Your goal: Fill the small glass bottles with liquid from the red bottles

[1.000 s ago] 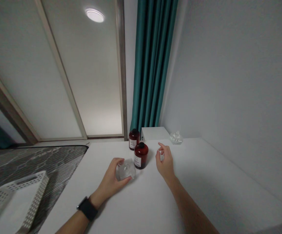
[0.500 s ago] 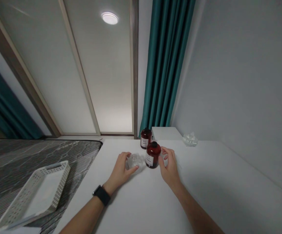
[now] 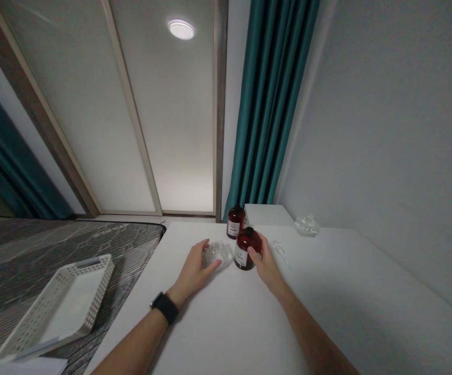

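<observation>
My right hand (image 3: 265,263) is closed around the right side of a dark red-brown bottle (image 3: 248,242) with a black cap and a white label. Its thumb lies on the front and the other fingers go behind. The bottle stands upright on the white table (image 3: 234,317). To its left, a clear crumpled plastic piece (image 3: 215,252) rests on the table. Around that plastic my left hand (image 3: 195,266) is spread, thumb and fingers apart; whether they touch it is hard to tell. A second matching bottle (image 3: 235,222) stands just behind the first.
A white box (image 3: 267,213) sits at the table's back, with another clear plastic bundle (image 3: 306,225) to its right. A thin clear strip (image 3: 281,253) lies right of my right hand. A white perforated basket (image 3: 56,307) is at the left, below a teal curtain (image 3: 11,156).
My right hand has moved left from beside the front bottle and taken hold of it. My left hand stays by the clear plastic with its thumb slightly raised. The view has shifted slightly.
</observation>
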